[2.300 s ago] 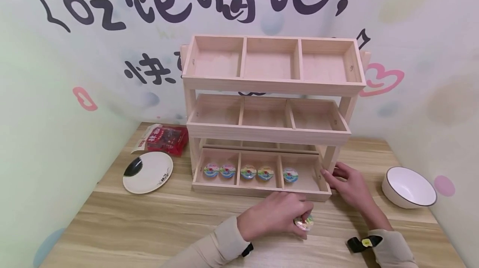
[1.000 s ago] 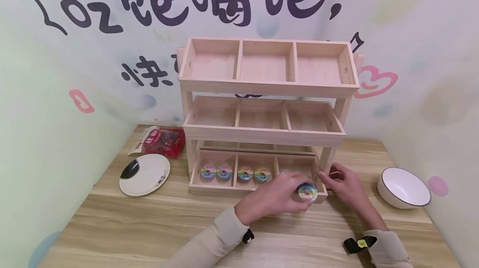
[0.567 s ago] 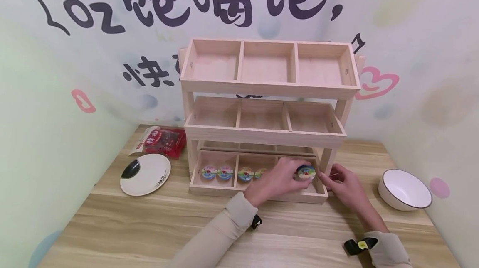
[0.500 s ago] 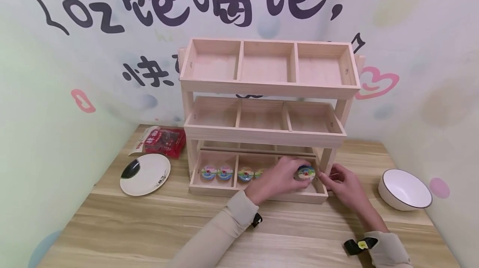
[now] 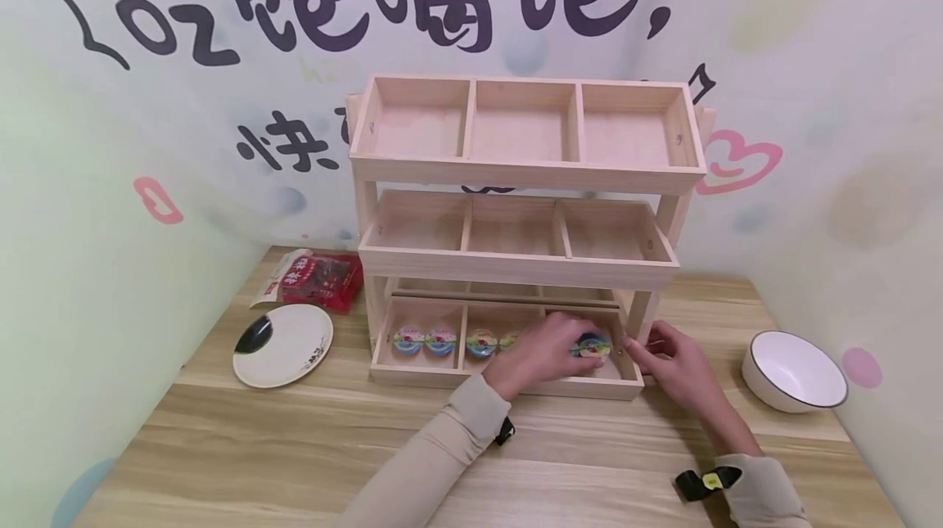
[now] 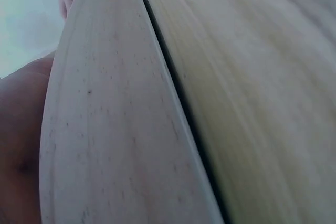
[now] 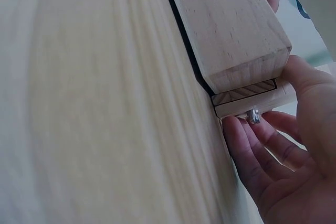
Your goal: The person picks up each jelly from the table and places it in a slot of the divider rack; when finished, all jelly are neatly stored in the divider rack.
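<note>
My left hand [image 5: 545, 352] reaches into the right compartment of the bottom tray and pinches a jelly cup [image 5: 593, 346] with a printed lid. That hand hides most of this compartment. My right hand [image 5: 681, 364] grips the right end of the wooden three-tier rack [image 5: 516, 268]; in the right wrist view its fingers and thumb lie around the rack's corner, by a metal bolt [image 7: 253, 116]. Two pink-lidded jelly cups [image 5: 408, 340] sit in the left compartment. Others with yellowish lids [image 5: 482, 343] sit in the middle one, partly covered by my left hand.
A white plate [image 5: 295, 344] with a black spot lies left of the rack, before a red snack bag [image 5: 324, 281]. On the right stands a white bowl [image 5: 791, 372] with a dark rim. A printed wall backs the wooden table [image 5: 280, 454].
My left hand has lifted the jelly cup from the table in front into the bottom tray's right compartment, then lower and slightly left. My right hand has stayed on the rack.
</note>
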The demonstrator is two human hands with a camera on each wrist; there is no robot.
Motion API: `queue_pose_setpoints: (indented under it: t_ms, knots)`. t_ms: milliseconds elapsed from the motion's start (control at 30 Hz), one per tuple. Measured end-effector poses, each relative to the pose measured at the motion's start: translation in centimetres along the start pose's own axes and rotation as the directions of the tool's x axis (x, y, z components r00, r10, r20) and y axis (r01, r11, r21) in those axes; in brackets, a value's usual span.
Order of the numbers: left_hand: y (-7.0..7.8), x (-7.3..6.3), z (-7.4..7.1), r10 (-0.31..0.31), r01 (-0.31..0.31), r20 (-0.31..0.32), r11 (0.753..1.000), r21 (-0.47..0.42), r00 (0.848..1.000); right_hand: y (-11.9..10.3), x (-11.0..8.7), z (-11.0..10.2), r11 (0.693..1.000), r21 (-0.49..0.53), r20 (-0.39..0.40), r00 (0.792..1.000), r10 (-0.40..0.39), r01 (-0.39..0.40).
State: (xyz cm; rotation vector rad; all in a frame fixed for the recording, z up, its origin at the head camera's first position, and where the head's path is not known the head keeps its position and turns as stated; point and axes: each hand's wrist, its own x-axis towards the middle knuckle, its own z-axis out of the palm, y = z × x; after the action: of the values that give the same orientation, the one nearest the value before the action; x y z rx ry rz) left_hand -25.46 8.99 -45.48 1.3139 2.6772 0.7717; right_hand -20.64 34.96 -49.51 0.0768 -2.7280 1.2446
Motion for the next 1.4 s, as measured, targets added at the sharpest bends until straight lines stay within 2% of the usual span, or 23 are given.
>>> queue_pose_setpoints:
  t_ms: [167, 400, 967, 1400]
  knots:
    - [-0.28, 0.15, 0.27, 0.022, -0.022, 0.011, 1.000, -0.002, 1.000, 0.02, -0.07, 0.00, 1.000, 0.000, 0.001, 1.000, 0.000, 0.000]
    - [-0.32, 0.14, 0.38, 0.055, -0.055, 0.012, 0.997, 0.054, 0.998, 0.03, 0.01, -0.06, 1.000, -0.009, 0.001, 1.000, -0.004, 0.004]
    - [-0.11, -0.18, 0.30, 0.023, -0.023, -0.011, 0.999, 0.038, 1.000, 0.00, 0.01, -0.12, 1.000, -0.005, 0.015, 1.000, 0.016, -0.016]
    - [-0.10, -0.07, 0.18, 0.051, -0.051, -0.007, 0.998, 0.036, 0.999, -0.11, -0.01, -0.13, 0.999, 0.017, 0.024, 0.999, 0.035, -0.035]
